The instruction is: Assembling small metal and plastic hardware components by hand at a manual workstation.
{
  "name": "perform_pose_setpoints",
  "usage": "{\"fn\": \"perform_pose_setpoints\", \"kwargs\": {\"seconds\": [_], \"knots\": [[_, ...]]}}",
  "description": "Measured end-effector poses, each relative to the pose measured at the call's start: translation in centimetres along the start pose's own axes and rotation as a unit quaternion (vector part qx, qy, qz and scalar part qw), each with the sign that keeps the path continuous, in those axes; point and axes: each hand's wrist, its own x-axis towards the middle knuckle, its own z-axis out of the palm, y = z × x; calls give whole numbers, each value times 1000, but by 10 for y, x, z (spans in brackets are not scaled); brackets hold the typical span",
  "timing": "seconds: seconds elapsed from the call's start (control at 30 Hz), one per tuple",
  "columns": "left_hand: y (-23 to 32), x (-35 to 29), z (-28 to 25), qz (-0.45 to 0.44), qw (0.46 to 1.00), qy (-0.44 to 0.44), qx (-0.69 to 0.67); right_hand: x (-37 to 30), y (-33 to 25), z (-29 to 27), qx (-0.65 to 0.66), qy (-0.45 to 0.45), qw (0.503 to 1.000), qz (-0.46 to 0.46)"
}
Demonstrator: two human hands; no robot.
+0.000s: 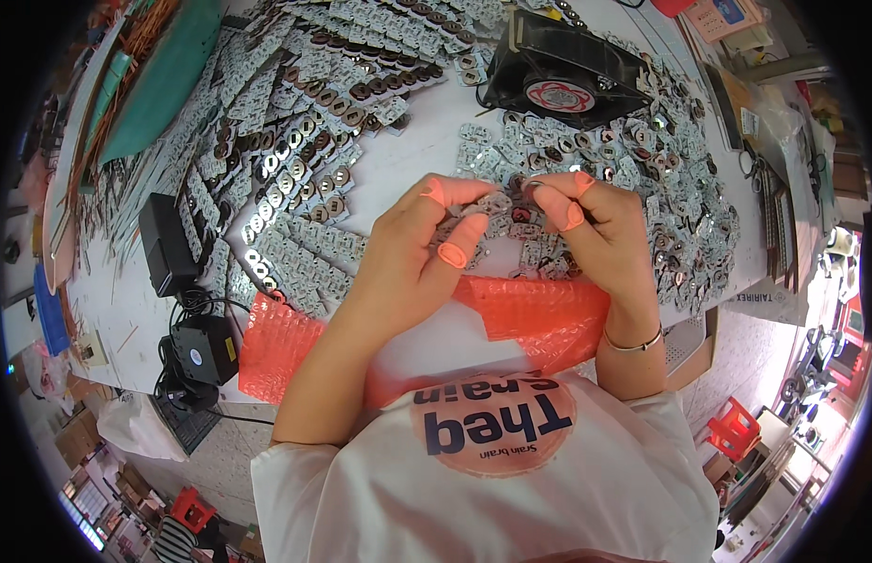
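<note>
Orange finger cots cover the thumb and forefinger of both hands. My left hand [408,249] is closed in a pinch on a small pale circuit board [495,203] above the near edge of a loose heap. Close to its right, my right hand [607,235] pinches as well, with a small dark round part [529,190] at its fingertips. Whether that part is joined to the board cannot be made out. Beneath and beyond the hands lies the heap of small boards with round metal parts [685,216]. Strips of joined boards [309,253] lie to the left.
A black fan [520,70] stands at the back of the white table [413,141]. Red bubble wrap [549,314] lies along the near edge. Black power adapters [166,246] with cables sit at the left. Copper-coloured wires [136,84] rest by a teal sheet [178,84] at the far left.
</note>
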Motion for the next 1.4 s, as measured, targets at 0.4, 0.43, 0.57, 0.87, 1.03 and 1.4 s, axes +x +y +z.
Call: {"fn": "perform_pose_setpoints", "kwargs": {"seconds": [0.4,0.43,0.57,0.87,1.03,1.4], "knots": [[-8,-1,-6,-40,981,-95,-166,-3,-7,-4,80,-118,989,28],[-7,-1,-6,-72,977,-92,-180,-3,-6,-3,80,-118,989,28],[-7,-2,-3,-22,989,-51,-134,-2,-10,-1,71,-124,990,3],[-2,-3,-5,-108,903,-119,-399,-12,-11,4,454,-110,859,211],[-3,0,5,57,979,7,-197,-11,-15,15,309,-20,940,141],[-4,1,12,185,978,78,61,-10,-3,18,69,-13,997,29]]}}
